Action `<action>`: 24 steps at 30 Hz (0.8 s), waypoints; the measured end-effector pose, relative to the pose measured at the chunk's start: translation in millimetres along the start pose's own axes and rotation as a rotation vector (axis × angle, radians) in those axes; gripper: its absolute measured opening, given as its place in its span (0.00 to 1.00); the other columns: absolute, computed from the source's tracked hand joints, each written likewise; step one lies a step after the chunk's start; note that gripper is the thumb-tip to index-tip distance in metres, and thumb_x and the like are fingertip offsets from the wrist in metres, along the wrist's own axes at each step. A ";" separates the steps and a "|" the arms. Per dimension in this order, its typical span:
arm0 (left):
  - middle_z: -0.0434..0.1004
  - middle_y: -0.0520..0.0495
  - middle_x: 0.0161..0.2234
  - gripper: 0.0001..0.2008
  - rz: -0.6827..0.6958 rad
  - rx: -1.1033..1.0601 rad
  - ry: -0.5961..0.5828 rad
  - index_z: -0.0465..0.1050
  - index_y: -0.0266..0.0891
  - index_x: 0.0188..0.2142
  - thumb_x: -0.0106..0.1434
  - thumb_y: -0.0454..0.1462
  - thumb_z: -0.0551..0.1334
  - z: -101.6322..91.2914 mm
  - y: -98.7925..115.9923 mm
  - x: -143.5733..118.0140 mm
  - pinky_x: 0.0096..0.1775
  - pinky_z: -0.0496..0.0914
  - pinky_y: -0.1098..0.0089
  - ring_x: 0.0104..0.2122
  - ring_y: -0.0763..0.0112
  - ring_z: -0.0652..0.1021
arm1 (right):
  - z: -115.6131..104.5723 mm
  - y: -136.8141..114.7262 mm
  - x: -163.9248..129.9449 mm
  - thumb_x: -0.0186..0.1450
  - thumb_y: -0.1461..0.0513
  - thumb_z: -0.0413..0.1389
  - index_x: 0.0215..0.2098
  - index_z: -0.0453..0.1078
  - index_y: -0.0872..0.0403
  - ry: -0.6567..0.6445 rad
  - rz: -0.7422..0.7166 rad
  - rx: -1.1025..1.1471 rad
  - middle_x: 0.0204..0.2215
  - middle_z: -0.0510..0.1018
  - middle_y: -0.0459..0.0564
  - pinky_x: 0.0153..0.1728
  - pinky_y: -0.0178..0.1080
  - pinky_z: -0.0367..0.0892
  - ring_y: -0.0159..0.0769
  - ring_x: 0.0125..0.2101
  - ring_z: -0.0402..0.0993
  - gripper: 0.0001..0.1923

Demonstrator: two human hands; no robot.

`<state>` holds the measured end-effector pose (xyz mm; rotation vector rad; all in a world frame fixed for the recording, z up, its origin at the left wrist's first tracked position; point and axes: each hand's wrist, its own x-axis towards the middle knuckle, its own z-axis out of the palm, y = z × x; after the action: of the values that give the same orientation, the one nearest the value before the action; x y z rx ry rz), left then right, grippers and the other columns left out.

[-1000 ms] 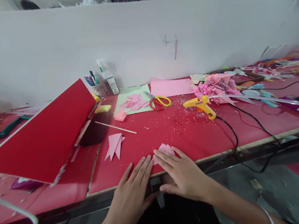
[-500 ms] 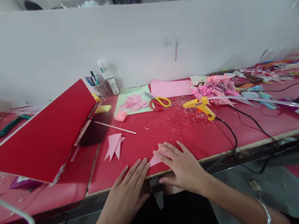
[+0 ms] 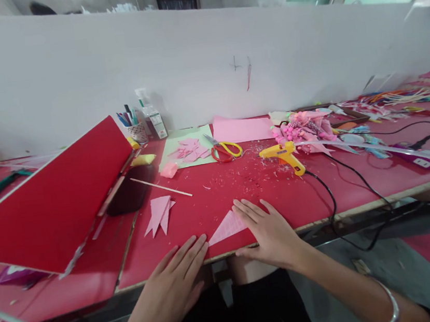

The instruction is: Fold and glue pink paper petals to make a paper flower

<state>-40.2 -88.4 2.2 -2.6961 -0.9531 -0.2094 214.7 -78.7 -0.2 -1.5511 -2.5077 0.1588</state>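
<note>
The hands have drawn apart, baring more of the pink paper [image 3: 226, 228], a flat triangle by the near edge of the smooth red table [image 3: 202, 215], which suggests it is being pressed flat. The left hand [image 3: 177, 274] lies palm down, fingers close together, beside the paper's point; the right hand [image 3: 269, 234], fingers slightly spread, covers its wide end, neither pinching. The paper looks thin and faintly lined, like the notched pink strips [image 3: 158, 212] nearby.
</note>
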 end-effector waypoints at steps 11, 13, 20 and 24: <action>0.62 0.45 0.53 0.23 -0.199 -0.389 -0.075 0.52 0.43 0.55 0.61 0.41 0.52 -8.1 -11.0 21.4 0.49 0.62 0.63 0.51 0.64 0.65 | -9.1 -5.1 10.4 0.60 0.52 0.48 0.52 0.59 0.53 0.147 0.004 0.147 0.51 0.64 0.53 0.52 0.47 0.49 0.40 0.52 0.56 0.24; 0.64 0.46 0.50 0.20 -0.140 -0.437 -0.093 0.57 0.43 0.52 0.60 0.40 0.54 -6.7 -8.7 33.1 0.49 0.62 0.62 0.49 0.64 0.66 | -11.3 -5.3 15.2 0.58 0.55 0.52 0.48 0.61 0.53 0.172 -0.030 0.180 0.47 0.66 0.53 0.50 0.44 0.54 0.39 0.49 0.59 0.21; 0.68 0.48 0.38 0.11 -0.225 -0.691 -0.107 0.67 0.39 0.42 0.59 0.33 0.54 -6.8 -3.9 52.4 0.38 0.67 0.73 0.35 0.73 0.71 | -19.9 -3.0 19.6 0.58 0.60 0.53 0.50 0.59 0.52 0.153 -0.127 0.120 0.46 0.67 0.51 0.51 0.46 0.49 0.39 0.47 0.60 0.21; 0.69 0.48 0.34 0.08 -0.288 -0.714 -0.103 0.68 0.37 0.38 0.60 0.31 0.53 -7.8 -2.4 53.1 0.35 0.67 0.73 0.32 0.74 0.72 | -22.0 -9.3 18.1 0.60 0.59 0.51 0.45 0.64 0.52 0.109 -0.201 0.118 0.44 0.66 0.50 0.50 0.43 0.48 0.37 0.46 0.60 0.15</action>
<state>-1.1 -57.4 22.1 -3.1985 -1.5384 -0.5673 203.4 -66.9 24.9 -1.2219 -2.5001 0.1848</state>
